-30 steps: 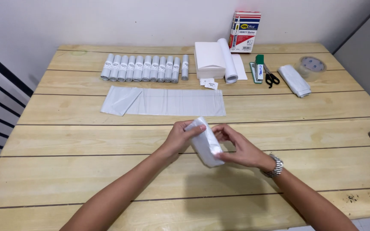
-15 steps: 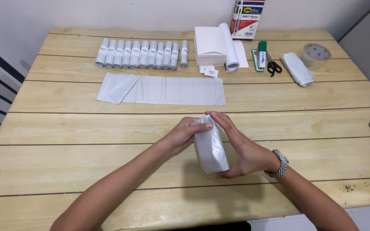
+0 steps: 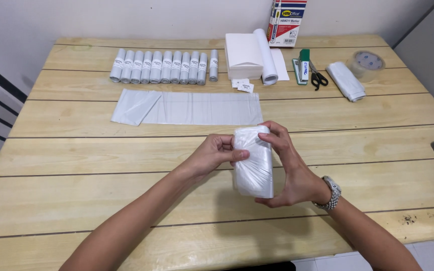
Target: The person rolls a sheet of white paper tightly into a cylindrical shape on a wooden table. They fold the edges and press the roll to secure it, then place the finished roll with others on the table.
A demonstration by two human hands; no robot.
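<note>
Pale wooden planks make up the table [image 3: 76, 150], set against a white wall. Beyond the folded white plastic bundle [image 3: 253, 161], a flat plastic sheet [image 3: 192, 108] lies spread; farther back is a row of small rolled bags [image 3: 164, 66]. The bundle, tilted across both hands a second ago, now stands nearly upright above the table's near middle, seemingly tighter. The right hand [image 3: 290, 165] wraps its side and base; the left hand [image 3: 217, 153] pinches its upper edge, thumb pressed on.
</note>
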